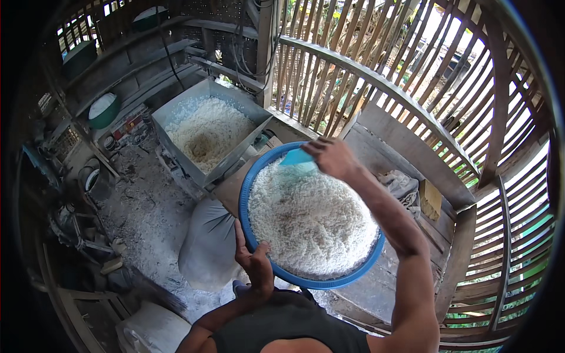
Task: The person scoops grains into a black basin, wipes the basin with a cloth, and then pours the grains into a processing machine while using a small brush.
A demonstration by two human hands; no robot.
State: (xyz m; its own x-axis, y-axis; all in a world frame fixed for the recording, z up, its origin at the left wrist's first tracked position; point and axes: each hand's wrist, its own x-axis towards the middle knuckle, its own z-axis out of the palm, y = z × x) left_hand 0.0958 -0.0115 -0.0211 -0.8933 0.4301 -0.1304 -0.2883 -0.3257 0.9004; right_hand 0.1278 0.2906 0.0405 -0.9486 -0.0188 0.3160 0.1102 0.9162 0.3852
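A round blue plastic basin (245,194) is heaped with white, crumbly, grated or coarse-ground material (318,220). My left hand (256,264) grips its near-left side, thumb over the rim and fingers along the outer wall. At the far rim, my right hand (331,156) holds a light-blue plastic scoop or scraper (296,157); its lower edge meets the heap. Beyond the basin to the left stands a square metal hopper (234,156). Similar off-white material (216,123) lies inside it, with a hollow near its front corner.
A full grey sack (205,247) stands left of the basin on the powder-covered floor (137,234). Wooden boards (371,282) at right carry a crumpled cloth (401,187) and a yellowish block (429,199). A slatted wall (353,66) closes the far side. Green basins (105,115) sit at left.
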